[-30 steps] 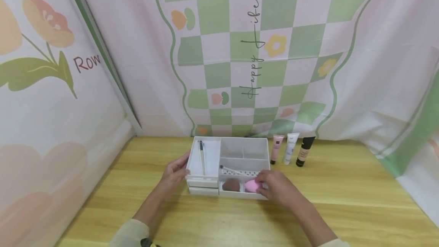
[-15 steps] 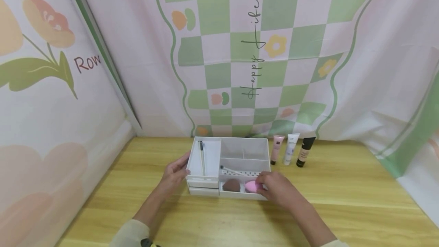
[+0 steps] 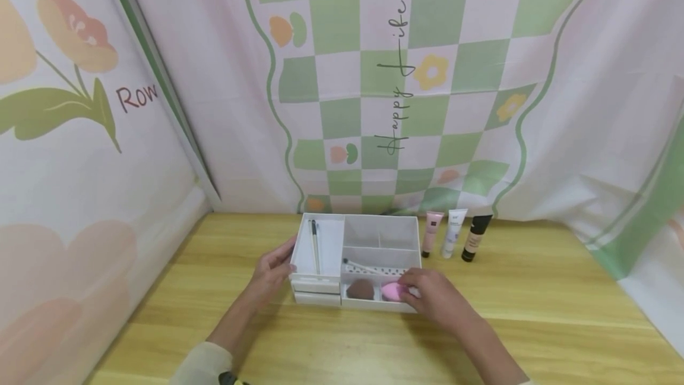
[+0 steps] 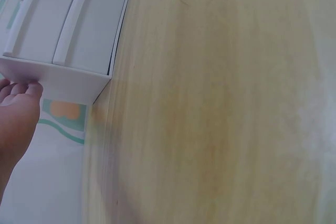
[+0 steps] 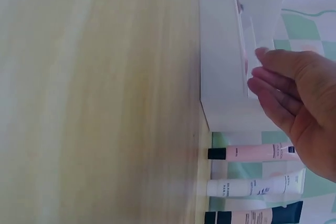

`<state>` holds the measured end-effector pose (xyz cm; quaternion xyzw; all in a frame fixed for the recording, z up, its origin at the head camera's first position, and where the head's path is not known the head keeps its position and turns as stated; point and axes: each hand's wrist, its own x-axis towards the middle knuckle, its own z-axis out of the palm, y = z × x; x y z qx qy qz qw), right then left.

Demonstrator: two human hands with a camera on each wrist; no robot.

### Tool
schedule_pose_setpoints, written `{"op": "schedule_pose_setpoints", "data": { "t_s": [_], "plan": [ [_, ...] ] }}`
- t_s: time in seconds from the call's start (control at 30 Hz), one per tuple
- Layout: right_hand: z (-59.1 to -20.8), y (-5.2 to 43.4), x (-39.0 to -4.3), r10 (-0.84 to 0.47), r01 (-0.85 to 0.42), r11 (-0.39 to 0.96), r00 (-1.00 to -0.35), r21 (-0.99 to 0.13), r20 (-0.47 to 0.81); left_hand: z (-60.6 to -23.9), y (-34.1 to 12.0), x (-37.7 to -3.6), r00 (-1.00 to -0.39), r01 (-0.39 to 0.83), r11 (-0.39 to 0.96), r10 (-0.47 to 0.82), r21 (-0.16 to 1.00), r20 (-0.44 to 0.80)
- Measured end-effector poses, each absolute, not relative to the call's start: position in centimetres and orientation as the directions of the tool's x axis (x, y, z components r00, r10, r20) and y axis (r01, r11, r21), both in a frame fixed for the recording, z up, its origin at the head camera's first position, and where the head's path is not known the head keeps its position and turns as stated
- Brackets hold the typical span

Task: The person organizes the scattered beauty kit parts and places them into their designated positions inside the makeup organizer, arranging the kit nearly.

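A white desktop organizer (image 3: 326, 299) with several compartments stands on the table. My left hand (image 3: 272, 269) rests against its left side wall, touching without wrapping round it; the left wrist view shows the fingertips (image 4: 34, 88) at that wall below two drawer fronts (image 4: 94, 22). At the front right compartment, my right hand (image 3: 435, 296) has its loosely bent fingers at the right end of a pink makeup sponge (image 3: 392, 291). White shows between thumb and fingers. A brown makeup sponge (image 3: 360, 289) sits in the neighbouring compartment. In the right wrist view the right hand (image 5: 299, 93) hovers over the organizer's corner.
Two slim brushes or pencils (image 3: 314, 245) stand in the left compartment. A thin stick and a dotted strip (image 3: 374, 268) lie in the middle one. Right of the organizer stand a pink tube (image 3: 430, 233), a white tube (image 3: 453, 233) and a black-and-beige tube (image 3: 475, 238).
Both hands and the organizer stay almost in place. Between the right thumb and fingers, a little more white now shows beside the pink sponge.
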<state>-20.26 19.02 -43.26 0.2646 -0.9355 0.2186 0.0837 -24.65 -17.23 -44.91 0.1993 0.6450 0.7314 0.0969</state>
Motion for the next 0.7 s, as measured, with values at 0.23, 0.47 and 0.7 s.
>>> {"op": "schedule_pose_setpoints", "data": {
  "t_s": [0.23,0.47,0.7],
  "plan": [
    [-42.4,20.1,-20.0,-0.360,-0.436,0.753,-0.900,-0.493,0.247,-44.8,-17.2,-24.6,-0.906,0.107,-0.155,0.391,0.982,0.160],
    [-42.0,22.1,-19.8,-0.292,-0.418,0.760,-0.904,-0.498,0.313,-45.0,-17.3,-24.7,-0.899,0.117,-0.161,0.402,0.980,0.173],
    [-41.4,25.2,-20.0,-0.151,-0.328,0.766,-0.928,-0.553,0.342,-45.1,-17.3,-24.7,-0.905,0.105,-0.147,0.396,0.984,0.156]
  ]
}}
